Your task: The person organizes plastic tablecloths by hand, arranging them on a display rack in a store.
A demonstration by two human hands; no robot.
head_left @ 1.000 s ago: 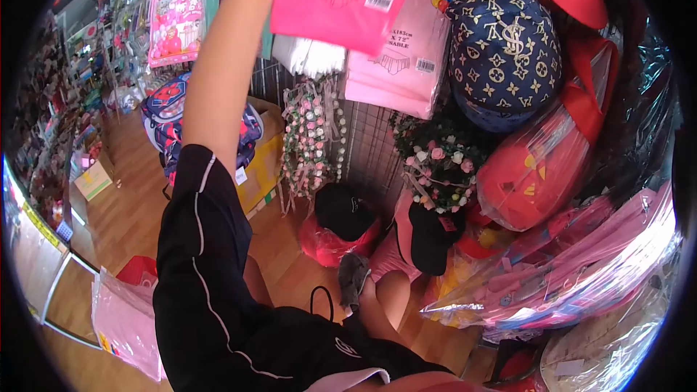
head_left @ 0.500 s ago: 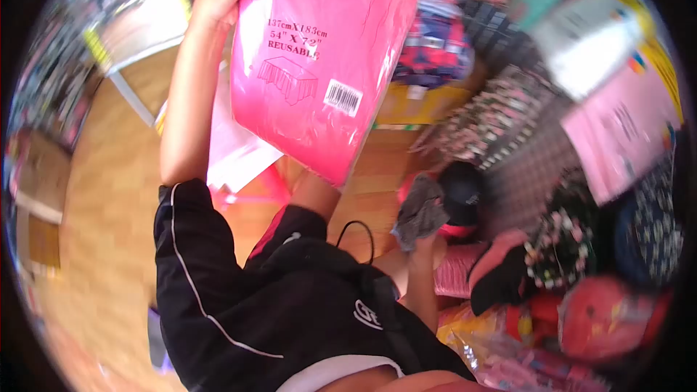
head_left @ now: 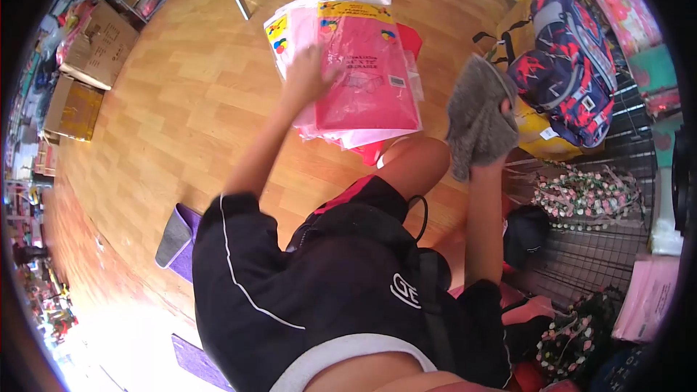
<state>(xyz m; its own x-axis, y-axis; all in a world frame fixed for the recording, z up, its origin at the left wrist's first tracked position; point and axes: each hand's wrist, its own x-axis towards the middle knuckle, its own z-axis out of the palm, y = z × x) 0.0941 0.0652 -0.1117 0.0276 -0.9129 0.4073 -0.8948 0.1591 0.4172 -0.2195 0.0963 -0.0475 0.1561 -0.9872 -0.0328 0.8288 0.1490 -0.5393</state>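
A stack of flat plastic packets, with a bright pink packet (head_left: pixel 370 94) on top, lies over something red in front of my knees. My left hand (head_left: pixel 308 80) is at the left part of the stack, slightly blurred, with its fingers apart and nothing gripped between them. To the right of the stack, my right hand (head_left: pixel 506 107) is closed on a grey cloth (head_left: pixel 475 112), which covers most of the fingers.
At the right are a patterned backpack (head_left: pixel 570 65), flower garlands (head_left: pixel 588 196) on a wire rack and a black cap (head_left: pixel 526 236). Cardboard boxes (head_left: pixel 102 43) stand at the far left. A purple mat (head_left: pixel 185 232) lies on the wooden floor (head_left: pixel 167 123).
The view has swung. The pink packet, earlier raised at my left hand, now lies on the stack, and that hand has come down to it. My right hand with the cloth is further forward.
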